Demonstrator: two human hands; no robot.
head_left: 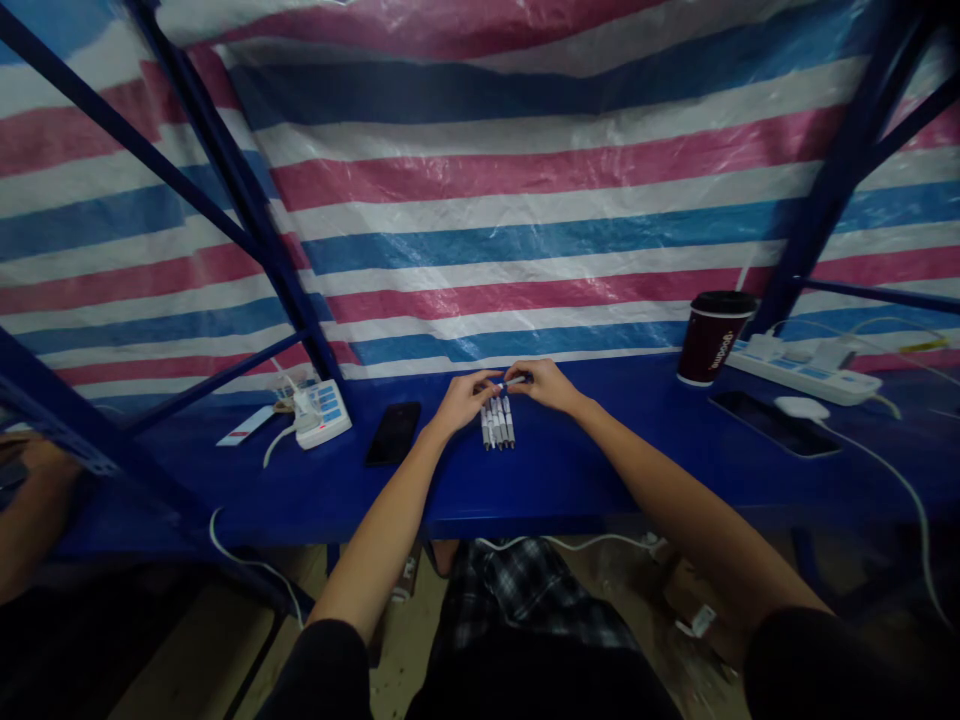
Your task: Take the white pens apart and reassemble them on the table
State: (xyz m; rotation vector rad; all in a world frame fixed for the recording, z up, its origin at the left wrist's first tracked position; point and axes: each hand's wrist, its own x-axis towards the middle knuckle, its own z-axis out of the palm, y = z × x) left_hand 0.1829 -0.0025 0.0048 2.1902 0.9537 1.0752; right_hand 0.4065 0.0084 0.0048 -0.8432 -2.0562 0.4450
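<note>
Several slim grey-and-white pens [499,424] lie side by side on the blue table [525,490], their dark tips toward me. Just beyond them, one more pen [514,381] is held crosswise between both hands. My left hand [466,398] pinches its left end, with the fingertips close above the row. Its right end is between the fingers of my right hand [549,385]. The fingertips of both hands nearly meet, and they partly hide the held pen and the far ends of the row.
A black phone [393,433] and a power strip [324,414] are at the left. On the right stand a dark lidded cup [714,338] with a straw, another phone [772,422] with a white charger, and a power strip [806,372]. Another person's arm [34,510] shows far left.
</note>
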